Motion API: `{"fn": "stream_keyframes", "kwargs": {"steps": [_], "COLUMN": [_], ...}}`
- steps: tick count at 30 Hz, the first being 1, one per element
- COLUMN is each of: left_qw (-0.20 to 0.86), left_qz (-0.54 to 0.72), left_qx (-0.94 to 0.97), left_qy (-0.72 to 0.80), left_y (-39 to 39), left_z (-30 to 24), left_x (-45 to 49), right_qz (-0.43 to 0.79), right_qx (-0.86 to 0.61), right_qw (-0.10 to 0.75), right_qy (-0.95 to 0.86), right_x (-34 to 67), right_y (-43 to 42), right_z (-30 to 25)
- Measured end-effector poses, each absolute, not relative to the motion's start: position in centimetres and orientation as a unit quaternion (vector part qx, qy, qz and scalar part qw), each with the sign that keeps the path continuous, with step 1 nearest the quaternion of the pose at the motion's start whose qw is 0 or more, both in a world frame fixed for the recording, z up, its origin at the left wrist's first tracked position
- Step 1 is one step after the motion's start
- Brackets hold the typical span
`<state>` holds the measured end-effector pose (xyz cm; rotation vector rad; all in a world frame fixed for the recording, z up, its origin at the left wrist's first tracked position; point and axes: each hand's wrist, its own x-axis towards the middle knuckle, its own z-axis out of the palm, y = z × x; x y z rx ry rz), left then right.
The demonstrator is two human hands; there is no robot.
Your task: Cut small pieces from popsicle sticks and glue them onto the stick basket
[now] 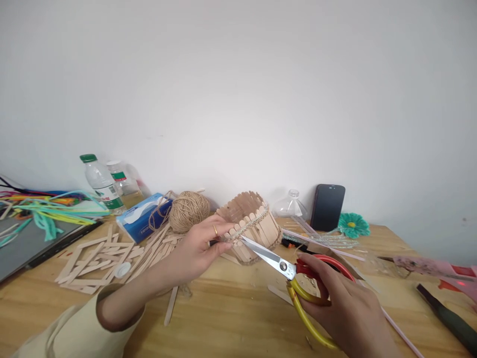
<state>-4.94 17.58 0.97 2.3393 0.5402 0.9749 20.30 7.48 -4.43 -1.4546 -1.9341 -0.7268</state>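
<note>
Bare right hand point(345, 301): Closest to my camera, at lower right, its fingers wrap the handles of steel scissors with red and yellow grips point(285, 267).
Scissor blades: Nearly together, they point up and left toward the left fingers; from my remote seat I cannot tell whether the tip touches anything.
Bare left hand point(201, 243): Extending from a cream sleeve point(82, 330), with a gold-coloured ring point(215, 229) on one finger, it pinches the rim of a rounded basket of pale wooden sticks point(265, 231) between thumb and fingers.
Basket: Mid-frame on my feed, it tilts with its opening up and to the left, a silvery braid along the rim; I cannot tell whether it rests on the pale wooden table point(231, 318).
Loose flat wooden sticks point(87, 263): Heaped left of the basket, a round white plastic cap point(122, 270) among them.
Ball of brown twine point(189, 211): Just beyond the left hand, beside a blue-and-white soft pack point(145, 214).
Black phone point(328, 207): Upright near the white wall point(238, 99), beside a teal fuzzy flower with a yellow centre point(352, 225).
</note>
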Motion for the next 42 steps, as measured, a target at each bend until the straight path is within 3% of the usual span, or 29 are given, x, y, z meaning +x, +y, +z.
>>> {"fn": "stream_keyframes", "kwargs": {"steps": [7,22,30,33,36,39,42], "left_qw": [0.239,0.301,0.292,0.299,0.336,0.384,0.441], "left_qz": [0.358,0.322,0.315,0.313,0.329,0.342,0.346], "left_qx": [0.882,0.862,0.864,0.860,0.838,0.809,0.778], "left_qy": [0.193,0.251,0.261,0.271,0.276,0.285,0.282], "left_y": [17.5,17.4,17.5,17.5,17.4,17.3,17.4], "left_z": [0.8,1.3,0.7,0.6,0.9,1.2,1.3], "left_x": [-5.0,-4.8,-4.8,-4.8,-4.8,-4.8,-4.8], "right_qz": [-0.293,-0.277,-0.279,-0.226,-0.084,0.094,0.148], "right_qx": [-0.539,-0.537,-0.524,-0.546,-0.593,-0.616,-0.612], "right_qw": [0.286,0.291,0.231,0.256,0.310,0.430,0.539], "right_qy": [-0.736,-0.742,-0.771,-0.765,-0.738,-0.653,-0.560], "right_x": [20.3,20.5,21.9,21.3,20.1,19.4,20.0], "right_y": [7.6,7.7,7.1,7.1,7.0,7.0,7.6], "right_z": [-3.9,-4.5,-5.4,-5.2,-4.5,-3.8,-3.6]}}
